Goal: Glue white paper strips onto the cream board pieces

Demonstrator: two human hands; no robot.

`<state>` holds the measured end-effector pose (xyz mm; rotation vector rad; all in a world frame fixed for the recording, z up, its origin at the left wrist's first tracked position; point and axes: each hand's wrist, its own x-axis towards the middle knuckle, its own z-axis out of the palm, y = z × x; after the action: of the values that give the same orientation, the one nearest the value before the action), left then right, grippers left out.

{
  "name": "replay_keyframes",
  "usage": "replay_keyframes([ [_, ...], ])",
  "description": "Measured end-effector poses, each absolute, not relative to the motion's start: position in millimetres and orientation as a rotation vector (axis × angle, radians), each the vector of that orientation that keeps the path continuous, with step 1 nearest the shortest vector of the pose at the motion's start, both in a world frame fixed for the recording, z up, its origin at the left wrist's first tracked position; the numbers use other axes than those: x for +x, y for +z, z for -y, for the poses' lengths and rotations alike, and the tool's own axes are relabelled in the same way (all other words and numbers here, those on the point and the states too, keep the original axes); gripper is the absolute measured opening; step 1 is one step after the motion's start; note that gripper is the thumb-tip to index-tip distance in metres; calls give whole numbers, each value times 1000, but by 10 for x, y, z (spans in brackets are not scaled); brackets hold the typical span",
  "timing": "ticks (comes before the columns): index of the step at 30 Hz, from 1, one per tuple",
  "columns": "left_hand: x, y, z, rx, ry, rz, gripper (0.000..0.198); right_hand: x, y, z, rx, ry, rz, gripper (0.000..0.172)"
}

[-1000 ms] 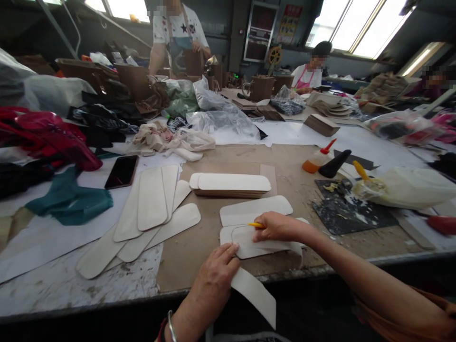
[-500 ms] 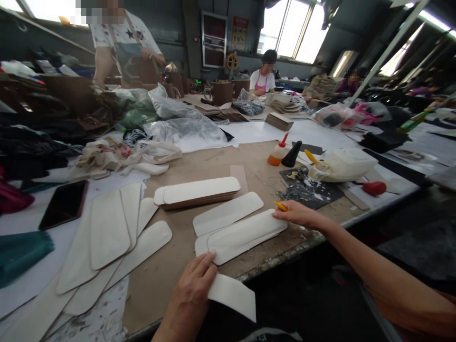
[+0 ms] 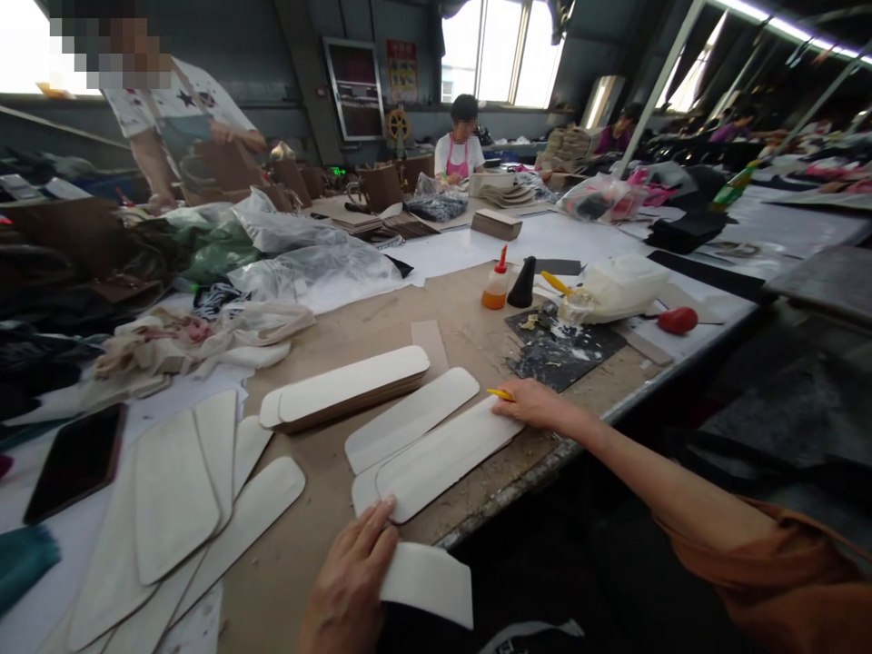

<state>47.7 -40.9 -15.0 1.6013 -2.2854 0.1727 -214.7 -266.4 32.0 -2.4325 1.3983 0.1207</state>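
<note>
A white round-cornered panel (image 3: 440, 459) lies on top of another at the table's near edge, slightly out of line with it. My left hand (image 3: 358, 568) rests its fingertips on the near end. A short white strip (image 3: 431, 581) sticks out from under that hand, past the table edge, seemingly gripped by the hidden thumb. At the panel's far end, my right hand (image 3: 535, 404) presses down with closed fingers. A thin yellow tool (image 3: 500, 394) pokes out of its grip; its kind is unclear. Just behind lies another white panel (image 3: 415, 413).
A stack of panels (image 3: 354, 386) and fanned white panels (image 3: 181, 481) lie left, beside a phone (image 3: 74, 461). Behind my right hand are a glue-smeared black board (image 3: 565, 350), a red-tipped bottle (image 3: 495, 286), a black cone (image 3: 522, 283) and a whitish jug (image 3: 623, 286). Co-workers stand farther back.
My view has turned right, so the scene shifts left. The top panel, rippled before, now lies flatter. Both hands keep their places at its ends.
</note>
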Motion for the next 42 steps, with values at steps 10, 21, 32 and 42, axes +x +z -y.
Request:
replay_keyframes([
  [10, 464, -101, 427, 1581, 230, 2327, 36, -2147, 291, 2688, -2456, 146, -1373, 24],
  [21, 549, -120, 505, 1456, 424, 2428, 38, -2093, 374, 2688, -2406, 235, -1486, 25],
  [32, 539, -204, 499, 1476, 373, 2333, 35, -2352, 377, 2724, -2375, 141, -1696, 23],
  [42, 478, -274, 469, 1523, 289, 2219, 30, -2259, 331, 2636, -2152, 3, -1656, 14],
])
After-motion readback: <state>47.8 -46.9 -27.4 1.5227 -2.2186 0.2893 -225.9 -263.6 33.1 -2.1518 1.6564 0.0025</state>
